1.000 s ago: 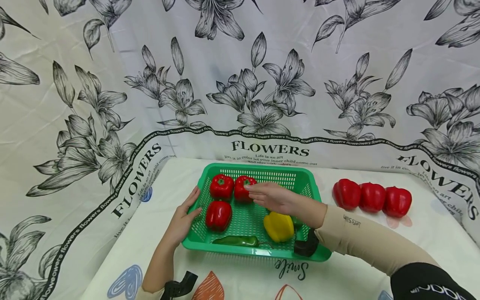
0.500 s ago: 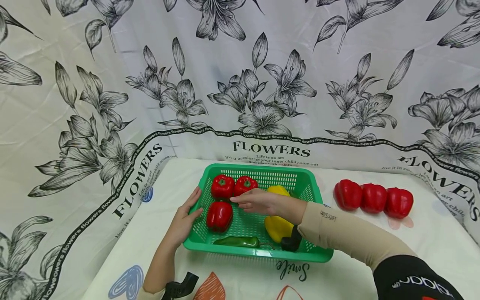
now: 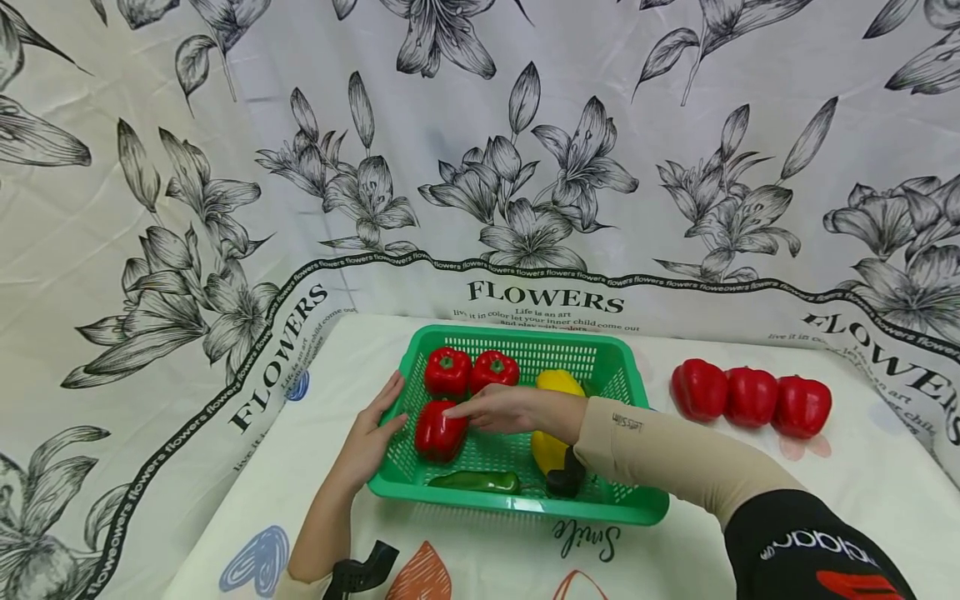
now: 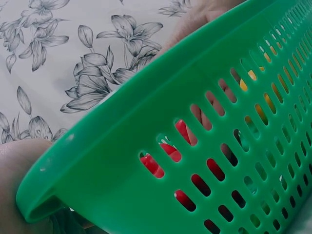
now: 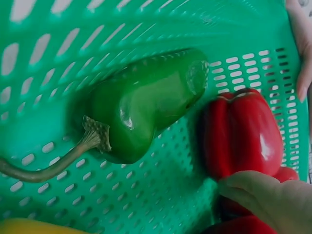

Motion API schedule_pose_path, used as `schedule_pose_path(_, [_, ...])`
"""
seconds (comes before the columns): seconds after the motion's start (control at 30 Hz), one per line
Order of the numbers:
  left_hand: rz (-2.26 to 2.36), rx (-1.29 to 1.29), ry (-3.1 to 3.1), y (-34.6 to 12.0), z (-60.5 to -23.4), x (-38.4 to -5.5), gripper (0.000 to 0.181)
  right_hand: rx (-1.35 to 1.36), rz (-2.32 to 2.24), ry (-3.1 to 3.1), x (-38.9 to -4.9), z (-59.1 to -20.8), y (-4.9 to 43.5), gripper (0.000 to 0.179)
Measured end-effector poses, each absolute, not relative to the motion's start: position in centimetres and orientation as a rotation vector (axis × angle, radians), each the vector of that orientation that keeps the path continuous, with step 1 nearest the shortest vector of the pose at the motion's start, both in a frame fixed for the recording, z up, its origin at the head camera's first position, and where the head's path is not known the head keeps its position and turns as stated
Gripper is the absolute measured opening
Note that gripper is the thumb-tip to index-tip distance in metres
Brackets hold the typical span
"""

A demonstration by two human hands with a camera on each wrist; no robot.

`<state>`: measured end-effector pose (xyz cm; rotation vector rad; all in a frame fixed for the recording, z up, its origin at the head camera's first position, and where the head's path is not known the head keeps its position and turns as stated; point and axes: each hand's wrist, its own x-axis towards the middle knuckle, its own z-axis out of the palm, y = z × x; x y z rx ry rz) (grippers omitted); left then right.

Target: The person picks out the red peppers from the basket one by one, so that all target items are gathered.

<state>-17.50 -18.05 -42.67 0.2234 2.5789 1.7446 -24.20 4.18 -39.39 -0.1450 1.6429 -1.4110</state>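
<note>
A green perforated basket (image 3: 517,502) stands on the table; my left hand (image 3: 367,435) grips its left rim. The left wrist view shows part of that hand (image 4: 22,161) around the rim's corner, most fingers hidden. Over the basket, my right hand (image 3: 498,410) reaches to the front-left red bell pepper (image 3: 437,437), its extended fingertips at the pepper's right side. In the right wrist view, one finger or thumb (image 5: 253,190) lies against this pepper (image 5: 243,139); the other fingers are hidden.
Two red bell peppers (image 3: 447,372) sit at the basket's back left. Yellow peppers (image 3: 558,382) lie right, partly behind my arm. A green pepper (image 3: 476,482) with a long stem lies along the front wall. Several red bell peppers (image 3: 752,397) stand in a row on the table right of the basket.
My right hand has moved left and slightly nearer to me, from beside the back red bell pepper to the front-left one. My left hand has stayed on the basket's rim.
</note>
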Motion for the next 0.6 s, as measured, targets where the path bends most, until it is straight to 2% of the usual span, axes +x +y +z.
schedule_pose_path(0.13, [1.746, 0.224, 2.580, -18.1, -42.7, -17.5, 0.054, -0.136, -1.398, 1.651, -24.3, -39.9, 3.7, 0.064])
schedule_pose_path(0.47, [1.727, 0.223, 2.598, -18.0, -42.6, -17.5, 0.054, -0.047, -1.398, 1.704, -24.3, -40.9, 2.9, 0.032])
schedule_pose_path(0.6, [1.724, 0.220, 2.597, -18.0, -42.5, -17.4, 0.054, -0.004, -1.411, 1.718, -24.2, -41.4, 2.5, 0.035])
